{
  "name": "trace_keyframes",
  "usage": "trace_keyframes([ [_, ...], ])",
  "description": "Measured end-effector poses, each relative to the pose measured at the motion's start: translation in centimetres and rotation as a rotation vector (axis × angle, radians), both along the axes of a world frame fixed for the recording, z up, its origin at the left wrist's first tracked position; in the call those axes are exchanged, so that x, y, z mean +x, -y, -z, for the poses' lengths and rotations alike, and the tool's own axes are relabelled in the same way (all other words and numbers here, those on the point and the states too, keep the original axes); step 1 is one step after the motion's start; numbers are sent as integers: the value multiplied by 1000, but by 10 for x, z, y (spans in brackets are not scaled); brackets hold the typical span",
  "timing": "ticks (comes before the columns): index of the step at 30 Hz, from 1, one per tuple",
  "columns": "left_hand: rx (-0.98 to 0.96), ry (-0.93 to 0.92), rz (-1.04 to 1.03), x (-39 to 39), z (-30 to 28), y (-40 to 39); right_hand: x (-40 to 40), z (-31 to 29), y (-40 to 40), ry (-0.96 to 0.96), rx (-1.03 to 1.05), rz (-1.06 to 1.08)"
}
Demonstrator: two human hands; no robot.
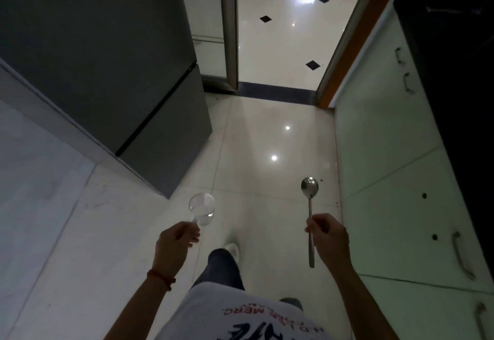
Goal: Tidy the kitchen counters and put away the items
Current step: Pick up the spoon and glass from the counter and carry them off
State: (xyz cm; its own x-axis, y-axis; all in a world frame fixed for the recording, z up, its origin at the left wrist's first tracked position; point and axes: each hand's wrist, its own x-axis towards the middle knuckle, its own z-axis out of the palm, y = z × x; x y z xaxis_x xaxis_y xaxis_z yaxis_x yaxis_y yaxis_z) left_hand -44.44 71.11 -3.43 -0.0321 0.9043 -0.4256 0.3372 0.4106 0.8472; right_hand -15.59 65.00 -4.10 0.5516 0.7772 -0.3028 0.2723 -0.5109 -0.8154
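My left hand (176, 240) grips the handle of a clear plastic measuring scoop (201, 208), its round bowl pointing forward over the floor. My right hand (327, 235) holds a steel spoon (310, 192) by the middle of its handle, bowl up and forward, with the handle's end sticking out below the fist. Both hands are raised at waist height above the pale tiled floor, about a shoulder's width apart.
A dark grey fridge (107, 59) stands on the left. Pale green cabinet doors (387, 152) with metal handles run along the right under a black counter (454, 59). An open doorway (280, 45) lies straight ahead. My leg and white shoe (232, 249) show below.
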Motion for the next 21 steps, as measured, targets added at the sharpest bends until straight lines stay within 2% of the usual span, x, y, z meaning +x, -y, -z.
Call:
trace_keyframes([
  [4,79,-7,114,30,-24,-111,12,-14,-73,-26,30,26],
  [10,141,52,239,105,-41,-240,54,-12,-145,-105,-11,210],
  [16,161,65,256,184,-34,-330,125,-5,-233,-125,28,273],
  [21,133,70,226,242,-39,-380,189,-23,-328,-129,85,262],
])
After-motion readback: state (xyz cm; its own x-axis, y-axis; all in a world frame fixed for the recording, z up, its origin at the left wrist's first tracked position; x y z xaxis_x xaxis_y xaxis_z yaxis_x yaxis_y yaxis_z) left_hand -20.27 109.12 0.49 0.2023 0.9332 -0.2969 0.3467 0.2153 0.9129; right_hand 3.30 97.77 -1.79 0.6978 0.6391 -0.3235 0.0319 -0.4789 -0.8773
